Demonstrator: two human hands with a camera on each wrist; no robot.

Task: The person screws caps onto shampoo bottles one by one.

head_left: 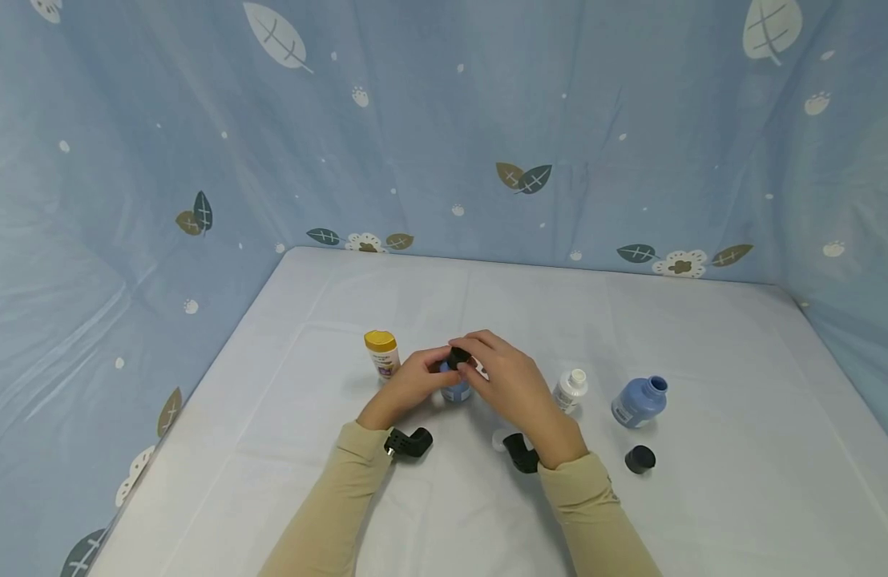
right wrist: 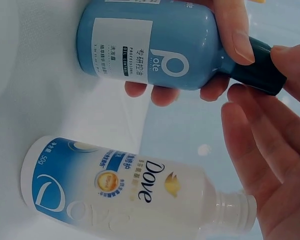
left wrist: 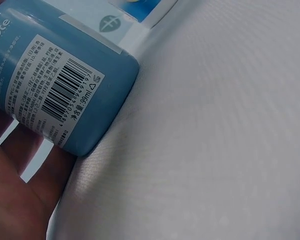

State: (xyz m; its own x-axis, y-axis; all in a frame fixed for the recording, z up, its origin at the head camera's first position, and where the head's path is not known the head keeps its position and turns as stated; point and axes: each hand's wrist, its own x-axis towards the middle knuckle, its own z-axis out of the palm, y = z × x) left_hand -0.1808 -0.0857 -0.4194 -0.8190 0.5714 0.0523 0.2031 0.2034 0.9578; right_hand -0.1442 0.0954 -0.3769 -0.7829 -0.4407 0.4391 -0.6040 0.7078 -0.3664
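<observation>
A blue shampoo bottle [head_left: 456, 392] stands upright on the white table between the two hands. My left hand [head_left: 413, 381] grips its body and shoulder, and in the left wrist view its back label with a barcode [left wrist: 67, 92] shows. At the bottle's neck sits a black cap [right wrist: 262, 69], pinched between the thumb and fingers of my right hand [head_left: 514, 387]. Whether the cap is fully screwed on, I cannot tell. Close to the right hand, a white Dove bottle [right wrist: 125, 185] stands upright, its neck uncapped.
Left of the hands stands a white bottle with a yellow cap [head_left: 381, 351]. To the right are a second blue bottle [head_left: 637, 403] with an open mouth and a loose black cap [head_left: 640, 459]. A small whitish cap [head_left: 498, 438] lies near the right wrist. Blue patterned cloth [head_left: 444, 120] hangs behind.
</observation>
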